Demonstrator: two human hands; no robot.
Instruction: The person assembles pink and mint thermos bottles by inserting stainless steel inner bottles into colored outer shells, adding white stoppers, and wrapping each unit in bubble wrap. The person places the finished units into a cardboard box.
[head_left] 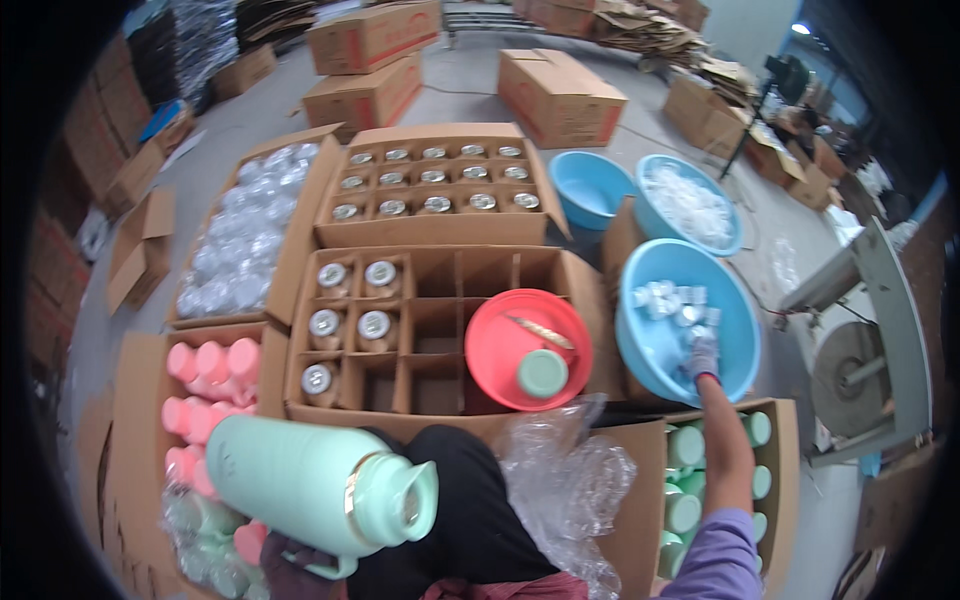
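A mint-green thermos jug (300, 475) lies tilted across my lap, its open spout pointing right. My left hand (295, 565), in a dark glove, is closed round its handle at the lower edge. My right hand (704, 358), in a pale glove, reaches into a blue basin (742, 300) at the right. It touches a heap of small silver-white parts (672, 300); its fingers are too small and hidden to read. In the middle, a red bowl (487, 385) stands on a divided carton and holds a mint-green lid (543, 373) and a slim pale tool (540, 332).
The divided carton (330, 405) holds several silver-topped bottles; a fuller one (430, 235) stands behind. Pink jugs (205, 365) fill a left box, green ones (684, 512) a right box. Plastic wrap (565, 460) hangs beside my knee. A grey metal machine (905, 340) stands far right.
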